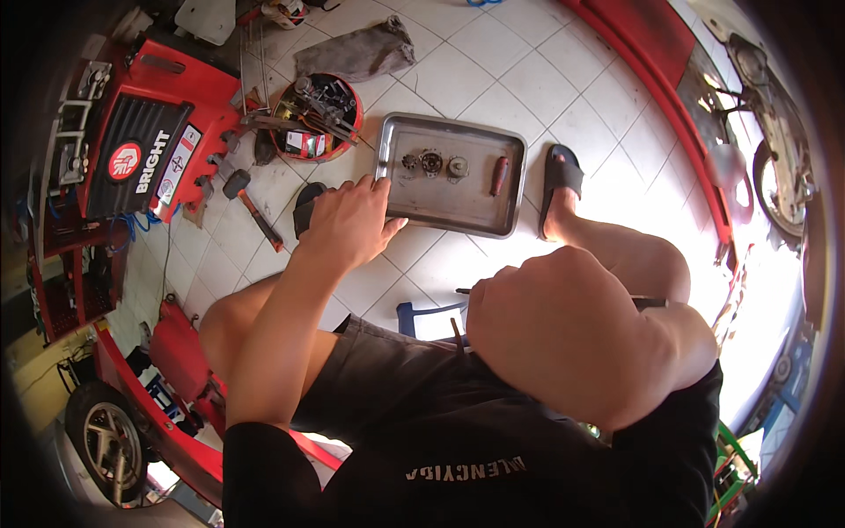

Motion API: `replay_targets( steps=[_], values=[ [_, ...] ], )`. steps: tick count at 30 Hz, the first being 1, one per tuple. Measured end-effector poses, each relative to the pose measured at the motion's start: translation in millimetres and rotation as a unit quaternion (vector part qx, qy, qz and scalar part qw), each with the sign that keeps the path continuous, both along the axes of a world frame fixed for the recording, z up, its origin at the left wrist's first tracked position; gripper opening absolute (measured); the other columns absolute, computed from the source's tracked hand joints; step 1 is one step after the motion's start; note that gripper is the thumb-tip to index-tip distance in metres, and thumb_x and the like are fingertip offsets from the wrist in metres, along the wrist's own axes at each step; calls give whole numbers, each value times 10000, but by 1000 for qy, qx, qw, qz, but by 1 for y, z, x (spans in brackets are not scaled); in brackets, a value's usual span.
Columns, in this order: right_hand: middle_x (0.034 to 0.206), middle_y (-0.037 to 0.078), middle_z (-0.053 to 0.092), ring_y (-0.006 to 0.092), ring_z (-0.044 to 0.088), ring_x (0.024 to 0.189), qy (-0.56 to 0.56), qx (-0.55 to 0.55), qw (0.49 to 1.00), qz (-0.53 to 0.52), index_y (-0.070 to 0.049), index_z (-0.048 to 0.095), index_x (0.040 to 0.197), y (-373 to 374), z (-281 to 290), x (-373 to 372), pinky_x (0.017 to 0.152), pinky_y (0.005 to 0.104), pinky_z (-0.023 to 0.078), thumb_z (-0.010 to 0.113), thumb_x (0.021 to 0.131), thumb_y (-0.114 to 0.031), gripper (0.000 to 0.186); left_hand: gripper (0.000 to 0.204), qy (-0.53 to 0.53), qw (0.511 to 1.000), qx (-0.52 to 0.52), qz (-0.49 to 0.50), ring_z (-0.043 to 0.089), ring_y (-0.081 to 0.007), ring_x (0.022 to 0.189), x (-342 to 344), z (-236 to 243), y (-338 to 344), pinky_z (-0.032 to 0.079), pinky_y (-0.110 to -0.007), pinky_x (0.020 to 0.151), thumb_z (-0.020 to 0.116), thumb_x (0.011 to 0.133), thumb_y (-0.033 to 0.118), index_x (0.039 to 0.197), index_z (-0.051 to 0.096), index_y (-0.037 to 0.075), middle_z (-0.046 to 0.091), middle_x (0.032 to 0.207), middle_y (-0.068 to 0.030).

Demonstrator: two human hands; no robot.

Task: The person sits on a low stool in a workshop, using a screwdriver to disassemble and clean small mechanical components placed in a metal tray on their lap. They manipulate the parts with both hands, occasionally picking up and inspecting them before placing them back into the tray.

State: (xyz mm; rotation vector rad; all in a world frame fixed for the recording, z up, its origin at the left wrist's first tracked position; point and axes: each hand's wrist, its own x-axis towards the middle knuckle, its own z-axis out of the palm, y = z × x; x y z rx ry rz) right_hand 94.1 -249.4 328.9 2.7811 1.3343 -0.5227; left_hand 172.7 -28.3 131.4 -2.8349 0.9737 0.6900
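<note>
- Far left, low: black tyre on a pale spoked wheel (104,444), standing beside red metalwork.
- Above it: boxy red machine with a black ribbed front panel (141,150).
- Next: hammer with dark head and orange-red handle (255,214), lying on the pale tiled floor (422,257).
- Then: round red tub (358,110) filled with mixed tools and metal pieces; crumpled, stained grey cloth (356,53) just behind it.
- Left grip (352,220) (bare hand): at the near left corner of a rectangular grey metal tray (466,209). Fingers lie along the left rim, thumb spread away from them at the near rim. Cannot tell whether they clamp the edge.
- Tray is on the floor, just right of the left grip, between the feet. Inside, in a row: small dark toothed metal part (409,162), larger dark round metal part (431,163), silvery round metal part (458,167). All are near the left grip, untouched by it.
- Right end of tray: red-handled tool (499,176), apart from the metal parts.
- Right grip (554,326) (bare hand): raised close to the camera, well apart from the tray. Finger closure cannot be told; dark tip (463,291) shows at its left edge.
- Right of tray: black open-toed sandal (563,167) on the right foot.
- Far right: motorcycle (766,114), partly cropped.
</note>
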Motion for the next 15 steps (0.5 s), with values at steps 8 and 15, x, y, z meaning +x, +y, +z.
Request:
replay_targets(
  steps=[8, 15],
  values=[
    [778, 148, 715, 327, 722, 767, 41, -145, 971, -188, -46, 721, 933, -37, -89, 28, 727, 424, 571, 690, 772, -72, 166, 585, 32, 999, 30, 15, 701, -302, 1039, 1, 17, -3, 572, -455, 863, 632, 985, 469, 1319, 543, -2, 663, 1167, -138],
    [906, 160, 733, 337, 713, 937, 87, -93, 966, -226, -84, 754, 1105, -44, -82, 53, 847, 421, 562, 648, 739, 16, 394, 583, 58, 998, 26, 27, 698, -316, 1066, 2, 31, -1, 560, -446, 910, 623, 992, 457, 1340, 541, -4, 667, 1178, -155]
  ],
)
